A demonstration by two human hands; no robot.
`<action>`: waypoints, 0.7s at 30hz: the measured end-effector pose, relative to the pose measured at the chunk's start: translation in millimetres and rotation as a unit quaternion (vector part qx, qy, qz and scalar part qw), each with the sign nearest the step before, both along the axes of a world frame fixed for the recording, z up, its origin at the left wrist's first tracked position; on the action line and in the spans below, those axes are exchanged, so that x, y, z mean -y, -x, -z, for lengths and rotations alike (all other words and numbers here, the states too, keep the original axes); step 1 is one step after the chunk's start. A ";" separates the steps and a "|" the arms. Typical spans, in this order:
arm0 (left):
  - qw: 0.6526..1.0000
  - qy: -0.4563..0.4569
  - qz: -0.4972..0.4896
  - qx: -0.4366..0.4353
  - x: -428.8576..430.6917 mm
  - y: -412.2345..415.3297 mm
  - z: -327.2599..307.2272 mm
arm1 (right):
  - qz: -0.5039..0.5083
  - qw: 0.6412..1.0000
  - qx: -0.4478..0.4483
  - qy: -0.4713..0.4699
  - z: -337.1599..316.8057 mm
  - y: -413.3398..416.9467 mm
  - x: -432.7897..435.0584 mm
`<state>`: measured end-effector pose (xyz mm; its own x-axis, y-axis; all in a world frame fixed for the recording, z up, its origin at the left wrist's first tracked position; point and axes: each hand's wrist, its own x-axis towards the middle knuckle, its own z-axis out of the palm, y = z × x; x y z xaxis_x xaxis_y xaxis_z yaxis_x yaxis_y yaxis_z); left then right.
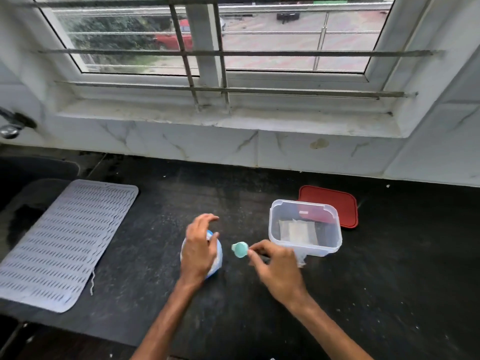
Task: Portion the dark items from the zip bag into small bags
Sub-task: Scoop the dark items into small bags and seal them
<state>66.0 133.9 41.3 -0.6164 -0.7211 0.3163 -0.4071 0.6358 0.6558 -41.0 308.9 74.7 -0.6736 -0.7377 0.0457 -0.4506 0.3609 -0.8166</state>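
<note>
- The zip bag [218, 254] is taken to be the white-and-blue one lying on the tabletop [389, 268], front middle. Its dark items are not seen from here.
- It is covered by the left hand [200, 245], palm down on it, fingers loosely spread and lifted past its far edge. Nothing is gripped.
- A small teal object [240, 250] is pinched in the thumb and fingertips of the right hand [275, 266], just right of the zip bag. Whether it is a scoop or a clip cannot be told because of blur.
- Small bags [297, 231] are laid flat inside a clear container [304, 203] just beyond the right hand.
- A red lid [335, 201] is laid flat behind the container.
- A grey drying mat [65, 242] is well apart on the left.
- Step judged: the zip bag is being readied and nothing is portioned yet.
- To do it well, the zip bag should be pinned firmly with its mouth kept up.
- One small bag should be taken out and opened beside it first.
- Transfers should be kept low over the tabletop so spills are caught.
</note>
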 end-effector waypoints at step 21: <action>0.931 -0.309 0.016 0.191 86.9 -19.4 55.0 | 0.074 0.977 -0.039 -0.196 77.2 -48.2 129.0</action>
<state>85.4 47.0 -13.7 -0.6225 -0.6724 -0.4004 -0.6738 0.2004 0.7112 7.1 179.8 -2.5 -0.7796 -0.6041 -0.1654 -0.4252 0.7044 -0.5683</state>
